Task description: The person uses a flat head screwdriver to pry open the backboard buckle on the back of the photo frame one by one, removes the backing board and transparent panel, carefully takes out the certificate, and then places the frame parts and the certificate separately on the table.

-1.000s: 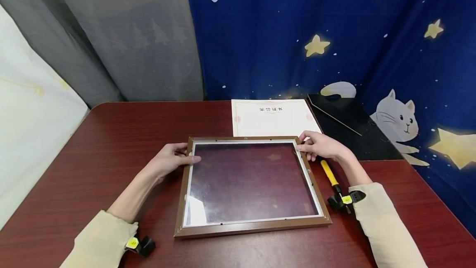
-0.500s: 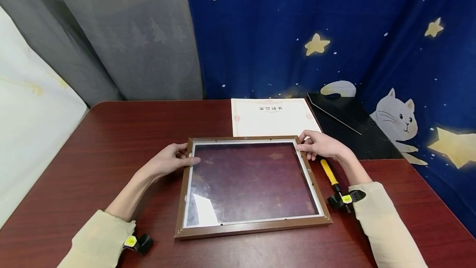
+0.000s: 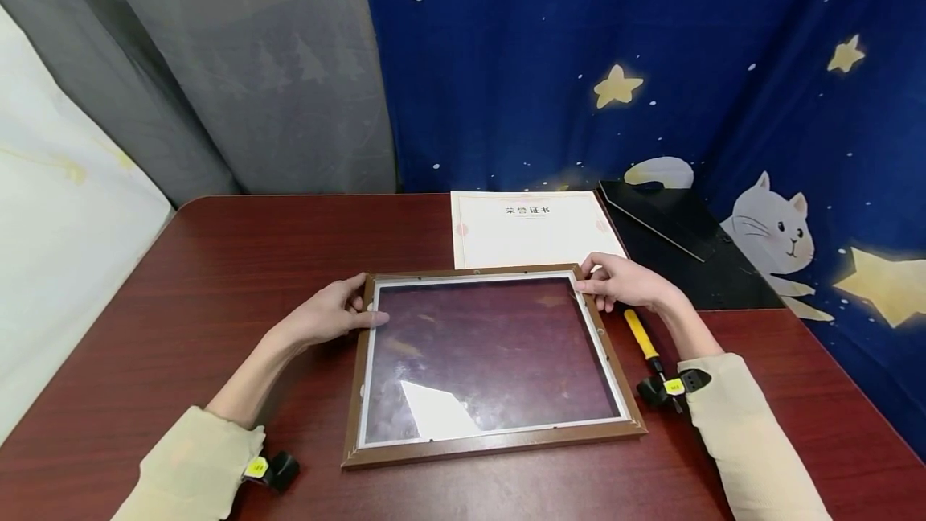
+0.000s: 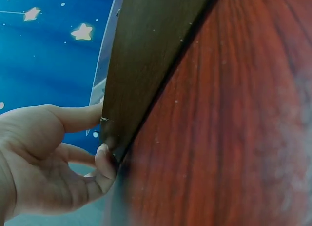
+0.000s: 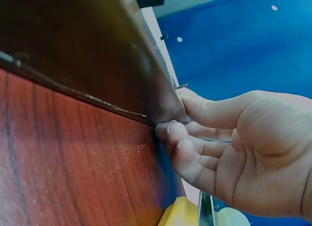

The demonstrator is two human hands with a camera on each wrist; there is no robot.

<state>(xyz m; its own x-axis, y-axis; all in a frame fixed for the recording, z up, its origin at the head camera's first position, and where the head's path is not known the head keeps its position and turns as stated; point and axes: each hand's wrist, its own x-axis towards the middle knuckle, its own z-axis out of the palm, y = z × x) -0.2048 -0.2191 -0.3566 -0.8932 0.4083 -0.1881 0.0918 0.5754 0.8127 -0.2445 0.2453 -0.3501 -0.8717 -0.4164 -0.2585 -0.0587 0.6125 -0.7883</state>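
A brown picture frame [image 3: 492,442] with a clear pane and a white inner border lies at the middle of the table, small metal tabs along its inner edge. My left hand [image 3: 325,313] grips its far left corner, thumb over the border onto the pane and the other fingers at the outer side. At the far right corner my right hand [image 3: 624,281] pinches the frame, its thumb on the border. Both wrist views show fingertips at the frame's outer side, close to the tabletop; in the right one the thumb [image 5: 209,109] lies over the top edge.
A white certificate sheet [image 3: 535,235] lies behind the frame. To its right is a black board [image 3: 723,280] with a black flap. A screwdriver with a yellow handle [image 3: 640,334] lies by the frame's right side, partly under the right wrist. Curtains hang behind the table [image 3: 304,235].
The bright reflection in the pane has slid to the right and widened. The frame's left side has shifted very slightly, with the left hand's fingers. My right hand stays in place.
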